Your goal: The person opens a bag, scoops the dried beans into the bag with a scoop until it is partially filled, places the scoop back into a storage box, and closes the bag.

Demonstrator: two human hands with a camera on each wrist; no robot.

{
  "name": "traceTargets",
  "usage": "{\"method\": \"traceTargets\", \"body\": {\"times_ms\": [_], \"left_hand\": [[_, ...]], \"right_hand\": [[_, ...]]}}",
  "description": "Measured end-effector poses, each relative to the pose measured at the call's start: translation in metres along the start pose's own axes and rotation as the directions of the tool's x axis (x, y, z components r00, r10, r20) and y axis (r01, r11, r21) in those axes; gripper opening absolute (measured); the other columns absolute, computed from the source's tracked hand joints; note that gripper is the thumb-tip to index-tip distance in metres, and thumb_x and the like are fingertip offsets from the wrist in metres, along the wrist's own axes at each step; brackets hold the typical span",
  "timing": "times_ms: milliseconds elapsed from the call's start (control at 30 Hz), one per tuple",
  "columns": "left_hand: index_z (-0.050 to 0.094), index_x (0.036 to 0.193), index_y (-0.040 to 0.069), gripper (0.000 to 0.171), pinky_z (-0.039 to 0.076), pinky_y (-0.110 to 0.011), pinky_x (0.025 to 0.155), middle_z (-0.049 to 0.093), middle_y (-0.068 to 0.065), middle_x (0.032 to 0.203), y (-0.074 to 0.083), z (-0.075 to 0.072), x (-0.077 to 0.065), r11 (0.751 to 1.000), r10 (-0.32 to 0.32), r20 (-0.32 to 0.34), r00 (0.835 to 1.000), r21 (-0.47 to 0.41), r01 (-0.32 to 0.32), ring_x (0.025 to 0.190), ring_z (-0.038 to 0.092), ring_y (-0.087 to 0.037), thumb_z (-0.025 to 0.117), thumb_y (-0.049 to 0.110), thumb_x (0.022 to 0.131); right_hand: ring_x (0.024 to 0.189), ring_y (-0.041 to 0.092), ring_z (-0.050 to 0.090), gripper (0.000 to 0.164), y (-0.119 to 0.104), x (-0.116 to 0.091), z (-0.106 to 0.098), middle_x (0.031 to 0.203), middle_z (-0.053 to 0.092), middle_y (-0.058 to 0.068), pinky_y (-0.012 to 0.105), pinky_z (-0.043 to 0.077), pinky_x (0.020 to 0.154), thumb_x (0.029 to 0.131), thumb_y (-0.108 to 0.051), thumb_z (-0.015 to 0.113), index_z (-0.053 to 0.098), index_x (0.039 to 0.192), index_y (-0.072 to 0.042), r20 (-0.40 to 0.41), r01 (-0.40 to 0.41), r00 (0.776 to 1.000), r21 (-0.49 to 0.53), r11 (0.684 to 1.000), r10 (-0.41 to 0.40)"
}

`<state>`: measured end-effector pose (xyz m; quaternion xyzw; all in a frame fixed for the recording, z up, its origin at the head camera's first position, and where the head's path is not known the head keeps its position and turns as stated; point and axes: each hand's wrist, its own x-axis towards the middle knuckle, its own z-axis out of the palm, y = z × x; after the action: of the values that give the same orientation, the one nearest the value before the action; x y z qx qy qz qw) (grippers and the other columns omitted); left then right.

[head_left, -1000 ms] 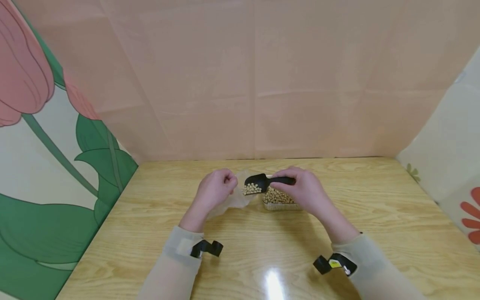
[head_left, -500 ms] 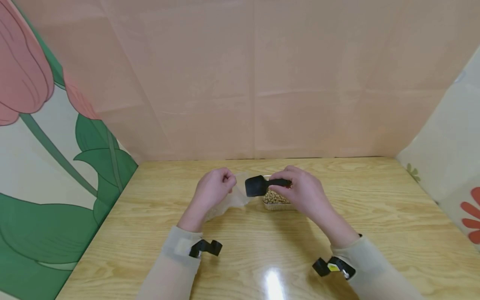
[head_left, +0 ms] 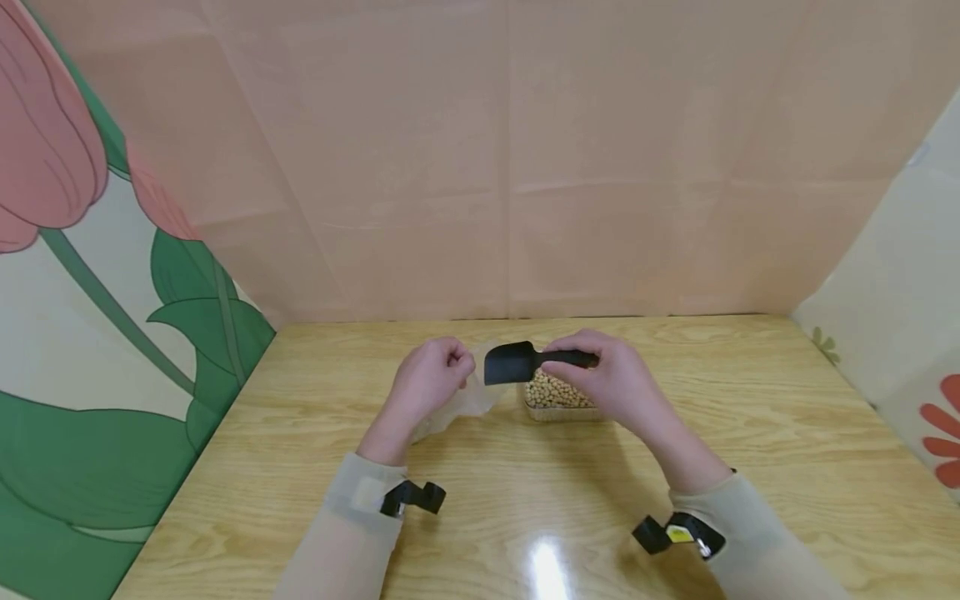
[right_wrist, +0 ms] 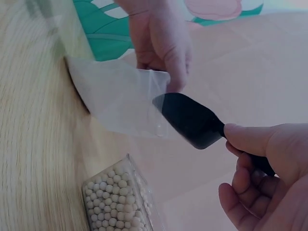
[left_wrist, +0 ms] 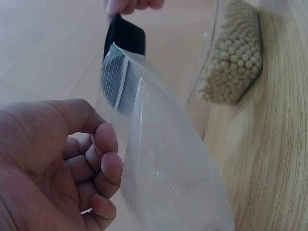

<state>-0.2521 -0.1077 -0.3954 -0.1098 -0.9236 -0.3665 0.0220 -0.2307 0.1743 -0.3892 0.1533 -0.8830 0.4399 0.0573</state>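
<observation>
My left hand [head_left: 435,377] pinches the rim of a translucent zip bag [left_wrist: 168,168] between thumb and curled fingers, and the bag hangs down to the right of the fingers. Opposite it, my right hand [head_left: 606,375] grips the handle of a black scoop [head_left: 512,364]. The scoop's blade is tipped at the bag's mouth; in the left wrist view its front part shows through the clear film. No beans show on the visible side of the blade. Below the scoop stands a clear rectangular container [head_left: 562,413] of pale round beans [right_wrist: 113,202].
Everything is over a light wood-grain table [head_left: 487,500]. A pinkish cloth backdrop [head_left: 510,167] rises behind it, with a flower-print panel [head_left: 90,350] at left and another patterned panel at right. Each sleeve carries a black wrist camera.
The scoop held several beans a second ago; the right hand has turned it over at the bag's mouth and then raised it slightly. The left hand has hardly moved.
</observation>
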Motion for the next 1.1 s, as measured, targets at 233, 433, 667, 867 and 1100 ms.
{"method": "traceTargets", "body": {"times_ms": [233,433,667,867,1100], "left_hand": [[0.074,0.094,0.014,0.017,0.045,-0.036,0.063,0.070,0.005,0.074,0.000,0.001,0.001,1.000,-0.009,0.003,1.000,0.002,0.009,0.062,0.059,-0.017,0.061,0.015,0.104],[0.075,0.095,0.014,0.018,0.045,-0.035,0.063,0.070,0.004,0.076,0.000,0.003,0.003,1.000,-0.017,0.007,1.000,-0.004,0.017,0.064,0.061,-0.018,0.060,0.015,0.105],[0.075,0.095,0.013,0.019,0.045,-0.035,0.061,0.070,0.005,0.075,0.001,0.004,0.003,1.000,-0.013,0.019,1.000,-0.014,0.013,0.062,0.060,-0.018,0.059,0.015,0.105],[0.074,0.094,0.014,0.019,0.045,-0.035,0.062,0.070,0.004,0.076,0.001,0.004,0.003,1.000,-0.010,0.018,1.000,-0.008,0.010,0.063,0.060,-0.018,0.059,0.015,0.105],[0.074,0.093,0.014,0.018,0.045,-0.036,0.062,0.070,0.004,0.075,-0.001,0.005,0.004,1.000,-0.015,0.023,1.000,-0.001,0.015,0.062,0.059,-0.019,0.059,0.015,0.104]], "right_hand": [[0.088,0.028,0.061,0.038,0.006,-0.004,-0.020,0.129,0.076,0.007,0.034,0.050,0.068,0.098,-0.047,0.084,0.083,0.125,-0.021,0.006,-0.140,0.990,0.114,0.983,0.141],[0.100,0.026,0.057,0.048,0.019,-0.010,-0.039,0.134,0.074,0.010,0.032,0.047,0.074,0.097,-0.052,0.082,0.081,0.133,-0.019,0.008,-0.205,0.979,0.131,0.970,0.206],[0.118,0.023,0.060,0.054,0.044,-0.018,-0.057,0.140,0.070,0.010,0.031,0.052,0.087,0.098,-0.053,0.081,0.078,0.137,-0.016,-0.008,-0.266,0.963,0.113,0.957,0.268],[0.121,0.027,0.056,0.062,0.057,-0.021,-0.072,0.144,0.068,0.013,0.037,0.047,0.090,0.097,-0.060,0.079,0.076,0.140,-0.015,-0.001,-0.303,0.953,0.078,0.950,0.304],[0.117,0.028,0.056,0.060,0.072,-0.019,-0.080,0.142,0.069,0.014,0.034,0.047,0.086,0.098,-0.059,0.078,0.076,0.139,-0.015,0.016,-0.294,0.956,0.027,0.955,0.294]]}}
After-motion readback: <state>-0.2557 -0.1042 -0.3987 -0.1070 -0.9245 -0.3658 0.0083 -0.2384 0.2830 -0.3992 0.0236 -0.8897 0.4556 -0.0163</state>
